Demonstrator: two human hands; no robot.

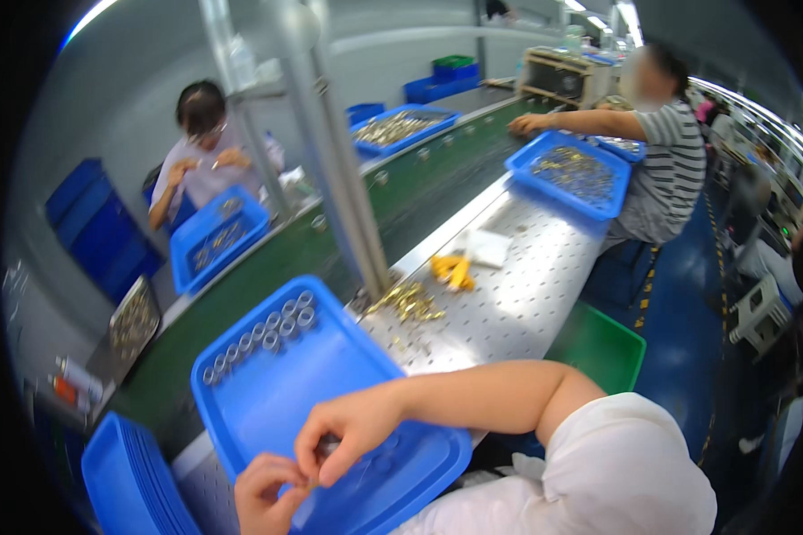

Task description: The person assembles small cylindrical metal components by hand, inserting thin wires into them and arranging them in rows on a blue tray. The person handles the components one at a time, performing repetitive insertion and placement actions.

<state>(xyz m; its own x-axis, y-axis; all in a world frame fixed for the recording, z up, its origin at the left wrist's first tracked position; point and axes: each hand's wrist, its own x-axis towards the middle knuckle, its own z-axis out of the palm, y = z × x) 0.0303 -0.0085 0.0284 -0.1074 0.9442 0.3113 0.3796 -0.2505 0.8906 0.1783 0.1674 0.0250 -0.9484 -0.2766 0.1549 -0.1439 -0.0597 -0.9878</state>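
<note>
My left hand [268, 493] and my right hand [352, 432] meet over the near end of a blue tray [335, 357], fingers pinched together. A small shiny bit shows between the fingers of my right hand; what it is, I cannot make out. Whatever the left fingertips grip is hidden. Toward the far left side of the tray, several silvery rings [266, 339] stand in two rows. More clear or shiny pieces lie by my right wrist, partly covered by the arm.
Brass-coloured parts [409, 303], yellow finger covers or scraps [453, 271] and a white pad [488, 247] lie on the perforated metal table [517, 294]. A metal post [330, 152] rises beside the green belt [437, 169]. Stacked blue trays [134, 481] stand left. Two people work at trays beyond.
</note>
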